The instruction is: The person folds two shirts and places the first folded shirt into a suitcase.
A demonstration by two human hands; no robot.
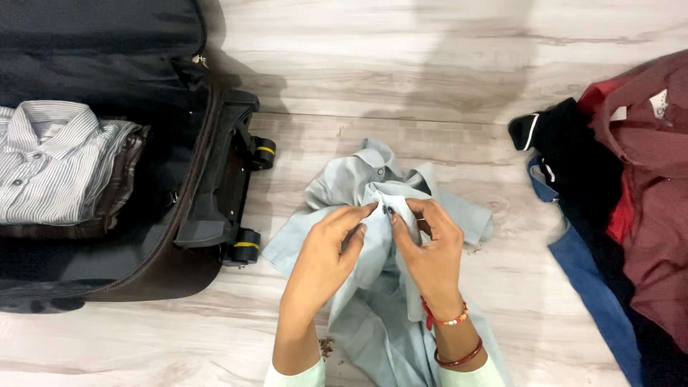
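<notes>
We button pale blue shirt (380,287): left hand (324,258), right hand (430,251) pinching placket (suitcase (201,215) at 9 o'clock); next, seat button through hole.

Partly hidden and cut-off things around a pale blue shirt (373,236)

Fingers (358,215) cover the shirt's button placket; left of it, the open suitcase (143,244) runs off-frame; right, the clothes pile (631,201) is cropped.

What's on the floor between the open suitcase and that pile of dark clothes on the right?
In the head view, a light blue shirt, with both hands, left hand and right hand, pinching its front.
</notes>
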